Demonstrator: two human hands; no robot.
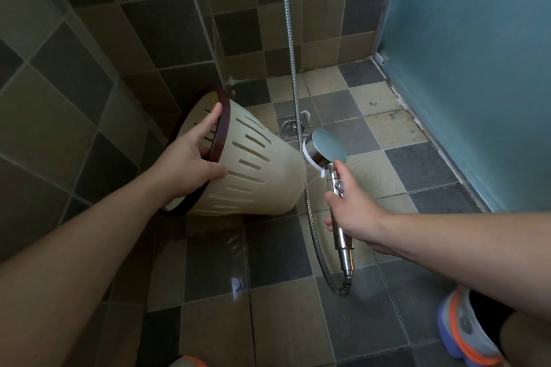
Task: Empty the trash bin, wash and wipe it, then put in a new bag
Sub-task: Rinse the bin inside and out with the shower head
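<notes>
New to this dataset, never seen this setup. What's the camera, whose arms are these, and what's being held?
There is no robot here. A person wears one wide-angle camera on the head, looking forward and down, so the two bare arms entering from the bottom are their own. The place is a tiled shower corner with a floor drain and a frosted blue panel on the right. The left hand grips the dark rim of a cream slotted trash bin, tipped on its side, with its base towards the shower head. The right hand holds a chrome shower head by its handle; its metal hose runs up the wall. Whether water is flowing cannot be told.
</notes>
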